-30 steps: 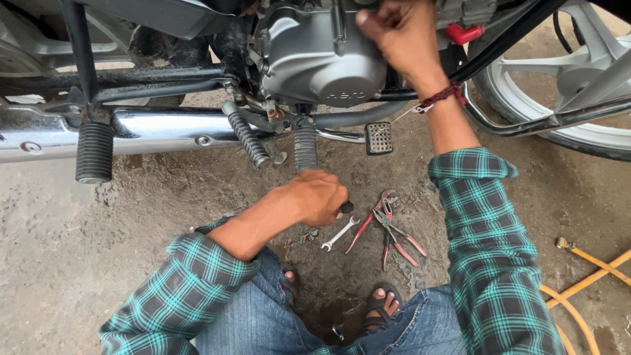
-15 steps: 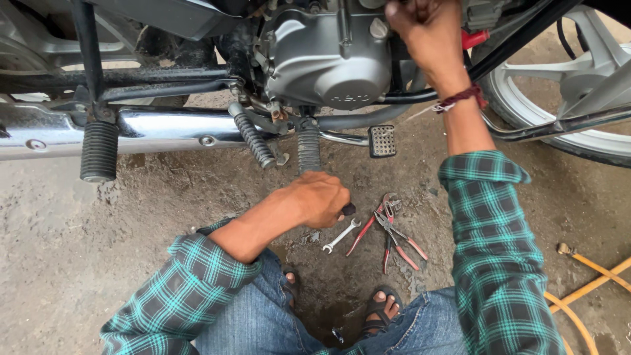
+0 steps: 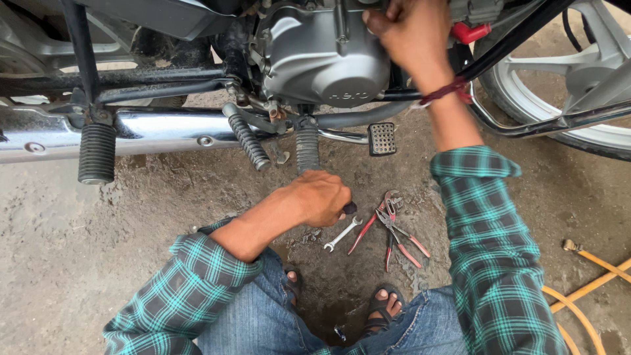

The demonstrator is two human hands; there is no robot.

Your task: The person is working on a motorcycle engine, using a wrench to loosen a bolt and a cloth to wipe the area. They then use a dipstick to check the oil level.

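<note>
The right hand (image 3: 415, 34), motion-blurred at the top centre, hides whatever it grips; the left hand (image 3: 320, 197) covers most of a dark-handled tool (image 3: 350, 208).

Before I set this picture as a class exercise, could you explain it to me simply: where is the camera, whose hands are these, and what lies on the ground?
The camera sits on the person's head and looks down, so both arms in checked sleeves are the person's own. They crouch on a dirt floor beside a motorcycle. The right hand reaches up to the grey engine; what it grips there cannot be made out. The left hand is closed round a dark tool handle low near the ground. On the ground beside it lie a small wrench and red-handled pliers. A yellow hose curls at the right.
</note>
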